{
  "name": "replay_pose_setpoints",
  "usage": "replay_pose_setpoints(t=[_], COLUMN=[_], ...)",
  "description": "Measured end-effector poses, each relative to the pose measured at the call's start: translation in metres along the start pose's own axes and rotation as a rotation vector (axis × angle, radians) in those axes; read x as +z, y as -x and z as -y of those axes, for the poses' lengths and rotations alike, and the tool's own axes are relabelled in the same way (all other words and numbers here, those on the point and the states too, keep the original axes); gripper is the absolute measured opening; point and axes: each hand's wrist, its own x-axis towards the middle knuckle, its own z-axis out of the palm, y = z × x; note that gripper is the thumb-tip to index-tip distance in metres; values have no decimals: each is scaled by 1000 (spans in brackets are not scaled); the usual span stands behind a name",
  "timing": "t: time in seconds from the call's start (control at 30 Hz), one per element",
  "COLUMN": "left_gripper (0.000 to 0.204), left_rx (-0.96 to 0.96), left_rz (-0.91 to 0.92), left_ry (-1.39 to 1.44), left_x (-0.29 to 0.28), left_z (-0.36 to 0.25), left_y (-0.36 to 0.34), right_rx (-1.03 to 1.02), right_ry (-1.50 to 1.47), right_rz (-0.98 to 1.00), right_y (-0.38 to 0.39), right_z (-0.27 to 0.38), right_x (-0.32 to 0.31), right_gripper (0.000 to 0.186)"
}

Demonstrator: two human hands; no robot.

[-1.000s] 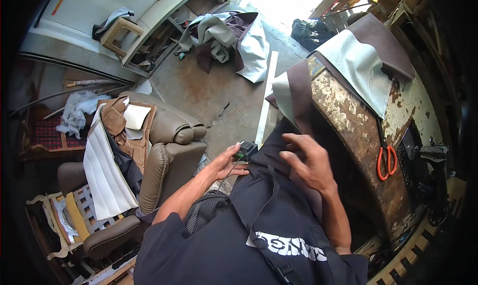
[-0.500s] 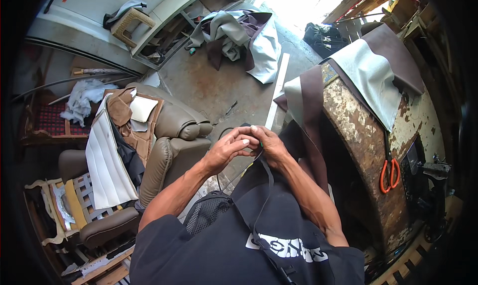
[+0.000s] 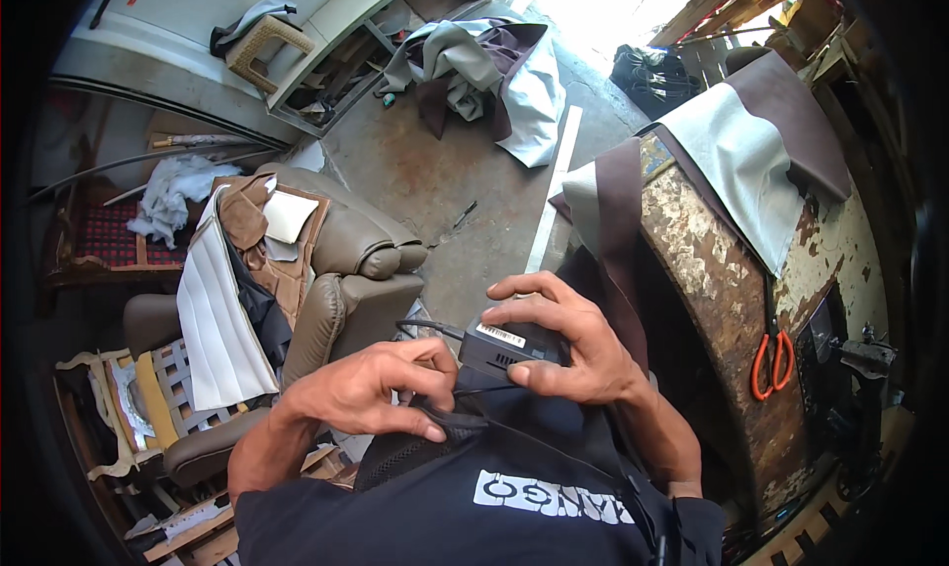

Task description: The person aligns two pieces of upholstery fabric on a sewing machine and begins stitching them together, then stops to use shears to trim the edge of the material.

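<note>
My right hand (image 3: 583, 353) grips a small black box-shaped device (image 3: 482, 356) with a white label on its top, held in front of my chest. A black cable (image 3: 432, 324) runs out from the device's left side. Just left of it, my left hand (image 3: 371, 388) pinches the upper edge of a black mesh pouch (image 3: 400, 459) on the front of my dark shirt. Thumb and fingers of that hand close on the pouch's rim. How far the pouch gapes cannot be made out.
Orange-handled scissors (image 3: 779, 353) lie on a worn table (image 3: 702, 269) at right, beside draped grey-and-maroon sheet material (image 3: 736, 136). A sewing machine (image 3: 867, 356) stands at far right. Left, a brown upholstered seat (image 3: 346, 235) carries a white panel (image 3: 219, 314). A long pale strip (image 3: 556, 185) lies on the floor.
My hands were together farther forward; now they are apart and closer to my body. The black device shows in my right hand, and my left has moved down onto the mesh pouch.
</note>
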Motion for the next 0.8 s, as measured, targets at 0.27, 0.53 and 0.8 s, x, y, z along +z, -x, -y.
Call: replay_pose_setpoints(t=[0.27, 0.53, 0.8], left_gripper=[31, 25, 55], left_rx=[423, 30, -173], left_rz=[49, 211, 227], left_ry=[-160, 332, -290], left_x=[37, 45, 34], left_z=[-81, -4, -27], left_y=[-86, -104, -87], right_rx=[73, 226, 79], right_ry=[-961, -847, -325], right_rz=[-585, -526, -248], right_y=[54, 105, 109], right_z=[58, 62, 61], right_x=[-17, -25, -30], right_gripper=[66, 71, 61])
